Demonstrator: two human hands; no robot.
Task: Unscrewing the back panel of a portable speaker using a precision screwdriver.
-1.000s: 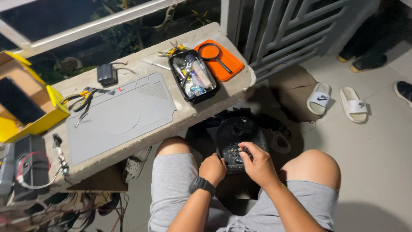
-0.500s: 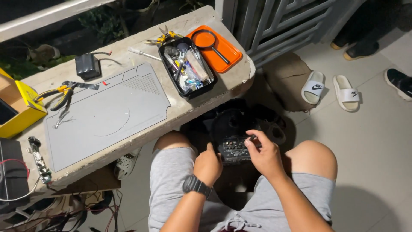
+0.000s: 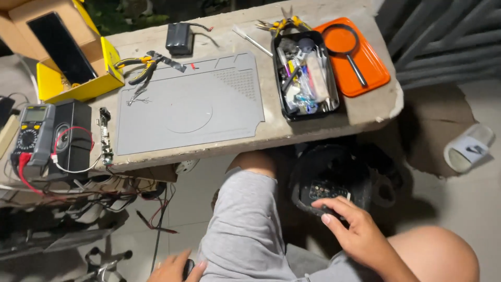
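Grey shorts [image 3: 245, 230] were seen just right of the left hand [image 3: 175, 269], which was curled on a small dark object [image 3: 188, 267] at the bottom edge; the object's kind could not be told. Further right, the right hand [image 3: 355, 230] was laid with fingertips [image 3: 327, 218] on the near rim of a black round device [image 3: 334, 180] between the knees, fingers bent, grip not clearly closed. Up-left of that hand, a grey mat [image 3: 188, 104] was noted. Slipping judged possible: device held at one edge only.
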